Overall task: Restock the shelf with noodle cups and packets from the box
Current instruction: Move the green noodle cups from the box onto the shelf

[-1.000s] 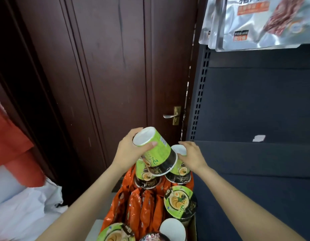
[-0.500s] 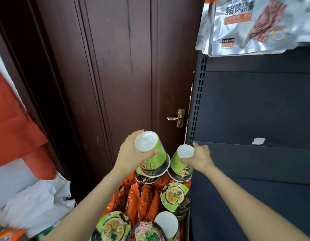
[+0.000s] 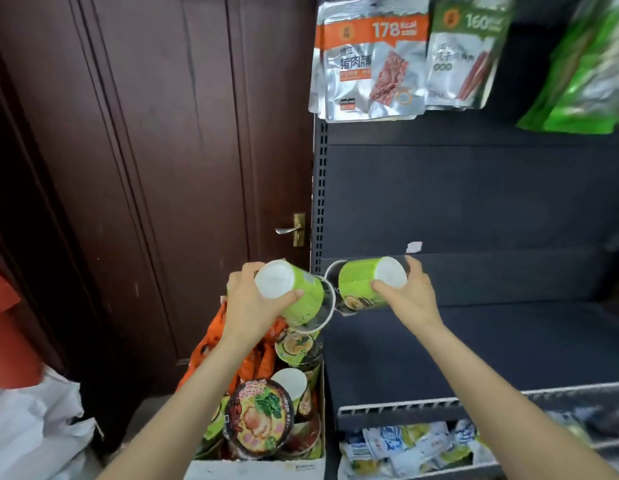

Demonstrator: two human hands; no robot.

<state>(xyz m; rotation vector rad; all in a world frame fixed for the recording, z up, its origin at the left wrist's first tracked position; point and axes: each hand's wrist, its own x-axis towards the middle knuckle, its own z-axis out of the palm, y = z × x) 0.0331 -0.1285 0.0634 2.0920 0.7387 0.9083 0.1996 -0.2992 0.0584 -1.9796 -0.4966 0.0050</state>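
Observation:
My left hand (image 3: 252, 303) grips a green noodle cup (image 3: 297, 296) by its white base, tilted with the lid end pointing down and right, above the box (image 3: 259, 467). My right hand (image 3: 410, 297) grips a second green noodle cup (image 3: 360, 285) on its side, base toward me, at the left end of the dark shelf (image 3: 491, 327). The cardboard box below holds more green cups (image 3: 297, 346), a red-lidded noodle bowl (image 3: 259, 415) and orange noodle packets (image 3: 256, 365).
A dark wooden door (image 3: 169, 161) with a metal handle (image 3: 289, 230) stands left of the shelf unit. Silver snack pouches (image 3: 370, 67) hang above the shelf. A wire-fronted lower shelf (image 3: 422, 407) holds small packets. White bags (image 3: 34, 431) lie on the floor at left.
Both hands have lifted their cups up out of the box. The right hand swung its cup rightward over the shelf and turned it on its side; the view tilted upward.

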